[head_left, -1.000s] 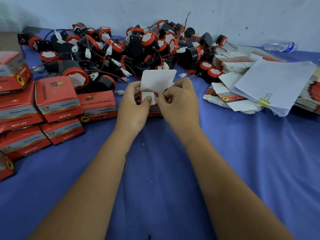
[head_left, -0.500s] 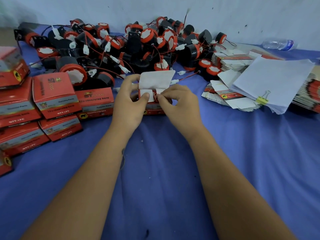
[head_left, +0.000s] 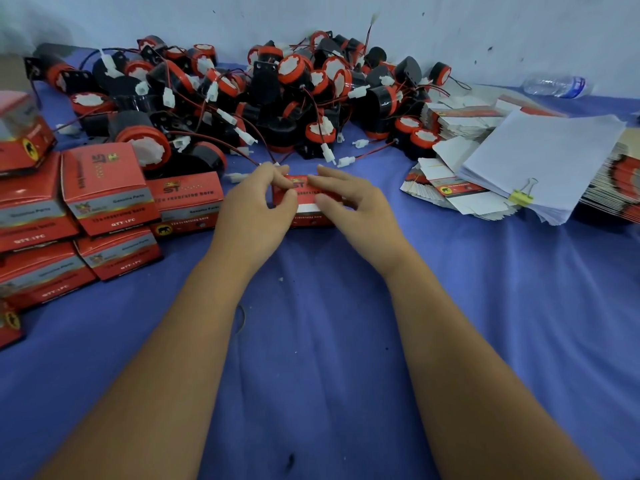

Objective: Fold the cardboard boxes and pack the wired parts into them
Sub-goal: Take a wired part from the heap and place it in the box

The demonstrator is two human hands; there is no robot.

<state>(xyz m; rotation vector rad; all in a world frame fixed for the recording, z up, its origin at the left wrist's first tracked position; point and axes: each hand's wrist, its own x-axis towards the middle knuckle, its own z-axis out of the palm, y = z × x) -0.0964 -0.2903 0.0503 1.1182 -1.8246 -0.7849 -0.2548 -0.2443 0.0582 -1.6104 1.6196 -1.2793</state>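
Head view: red box (head_left: 304, 206) sits on counter (head_left: 311, 341) between left hand (head_left: 256, 209) and right hand (head_left: 353, 209), both grasping its top edges

Packed red boxes (head_left: 107, 188) read "ST", "Genuine Parts", seemingly "QTY:1PC".
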